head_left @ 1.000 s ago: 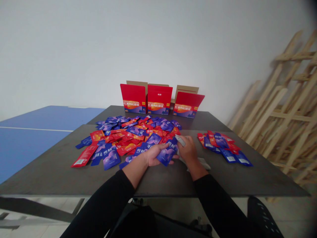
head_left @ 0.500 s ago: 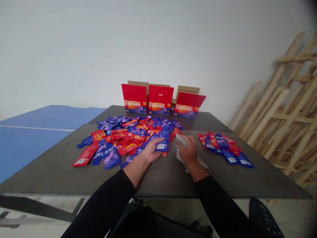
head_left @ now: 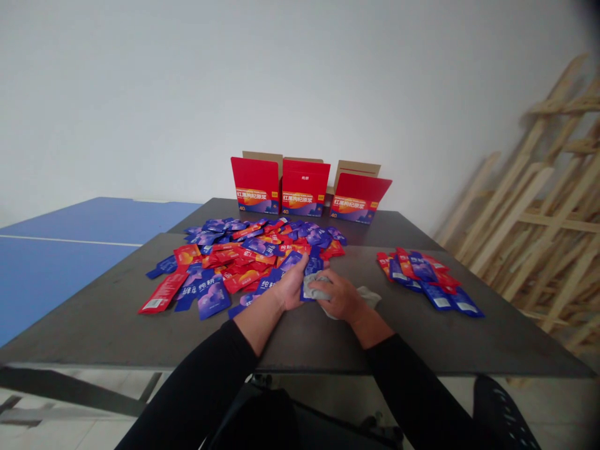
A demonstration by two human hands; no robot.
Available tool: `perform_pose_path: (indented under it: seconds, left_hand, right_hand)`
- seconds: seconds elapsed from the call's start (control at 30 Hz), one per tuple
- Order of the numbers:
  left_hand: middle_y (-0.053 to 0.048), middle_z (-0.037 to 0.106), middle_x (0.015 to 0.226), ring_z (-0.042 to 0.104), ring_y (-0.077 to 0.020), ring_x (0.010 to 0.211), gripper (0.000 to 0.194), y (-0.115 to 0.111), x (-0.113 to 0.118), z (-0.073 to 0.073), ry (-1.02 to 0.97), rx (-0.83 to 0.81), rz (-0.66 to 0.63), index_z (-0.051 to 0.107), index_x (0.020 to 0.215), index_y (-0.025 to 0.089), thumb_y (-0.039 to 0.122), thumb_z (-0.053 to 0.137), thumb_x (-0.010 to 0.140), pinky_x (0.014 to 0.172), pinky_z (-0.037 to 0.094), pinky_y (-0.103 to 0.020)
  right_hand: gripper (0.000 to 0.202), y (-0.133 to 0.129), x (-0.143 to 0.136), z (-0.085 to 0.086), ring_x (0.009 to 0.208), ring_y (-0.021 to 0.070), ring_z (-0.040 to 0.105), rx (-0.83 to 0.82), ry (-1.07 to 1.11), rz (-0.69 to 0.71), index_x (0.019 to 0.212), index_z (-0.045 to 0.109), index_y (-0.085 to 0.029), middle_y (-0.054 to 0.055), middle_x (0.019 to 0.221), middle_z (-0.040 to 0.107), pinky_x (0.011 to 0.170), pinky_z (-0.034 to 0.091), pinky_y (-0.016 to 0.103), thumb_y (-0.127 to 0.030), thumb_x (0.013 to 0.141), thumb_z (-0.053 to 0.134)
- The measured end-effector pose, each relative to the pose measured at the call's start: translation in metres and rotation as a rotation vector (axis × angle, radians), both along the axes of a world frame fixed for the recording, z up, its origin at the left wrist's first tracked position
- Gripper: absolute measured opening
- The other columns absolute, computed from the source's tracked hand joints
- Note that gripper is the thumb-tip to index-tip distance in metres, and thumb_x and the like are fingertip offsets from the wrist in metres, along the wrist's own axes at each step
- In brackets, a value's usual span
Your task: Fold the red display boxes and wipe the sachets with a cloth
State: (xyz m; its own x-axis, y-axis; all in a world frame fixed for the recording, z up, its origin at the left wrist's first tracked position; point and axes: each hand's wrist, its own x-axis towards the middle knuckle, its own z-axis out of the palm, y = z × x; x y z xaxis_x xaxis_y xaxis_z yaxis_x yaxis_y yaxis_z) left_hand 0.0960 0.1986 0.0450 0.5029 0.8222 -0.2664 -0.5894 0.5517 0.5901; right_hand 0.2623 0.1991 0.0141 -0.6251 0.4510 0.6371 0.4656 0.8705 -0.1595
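Observation:
My left hand point(head_left: 291, 287) grips a blue pouch point(head_left: 313, 261) near the middle of the table, its thumb lying along the pouch's edge. In my right hand point(head_left: 341, 296) is a bunched pale grey cloth point(head_left: 318, 289), pressed against the face of that pouch and covering its lower part. A loose end of the cloth trails out beside the right wrist. Just beyond and left of my hands spreads a large heap of red and blue pouches point(head_left: 244, 257). Off to the right of my hands lies a smaller pile of red and blue pouches point(head_left: 423, 267).
Three red printed cartons point(head_left: 257, 187) with raised flaps stand along the back of the dark table point(head_left: 187, 340). A blue table point(head_left: 70, 250) with a white line adjoins on the left. Wooden frames point(head_left: 553, 212) lean against the wall at right.
My right hand has moved left with the cloth, from beside the pouch onto its face. My left hand has tilted the pouch more upright. The piles look the same.

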Motion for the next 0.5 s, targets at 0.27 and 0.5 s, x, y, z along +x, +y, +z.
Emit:
perform_pose_path:
  seconds: [0.27,0.5]
  left_hand:
    - [-0.009,0.071,0.082,0.069,-0.0203,0.072,0.046,-0.010,0.005,-0.003,0.128,0.043,-0.139,0.064,0.102,0.014,0.056,0.050,0.090,0.070,0.054,-0.032]
    - [-0.009,0.069,0.085,0.067,-0.0186,0.069,0.047,-0.013,0.005,-0.002,0.271,0.088,-0.131,0.061,0.107,0.014,0.056,0.051,0.090,0.055,0.053,-0.027]
  right_hand:
    - [0.033,0.007,0.004,-0.001,0.097,0.0225,0.057,0.004,0.204,-0.329,0.115,0.063,-0.024,0.010,0.110,0.055,0.084,0.054,0.038,-0.022,0.083,0.057]
    - [0.029,0.011,0.006,0.005,0.096,0.0230,0.057,-0.056,0.399,-0.471,0.112,0.065,-0.019,0.011,0.104,0.055,0.088,0.052,0.040,-0.026,0.087,0.052]
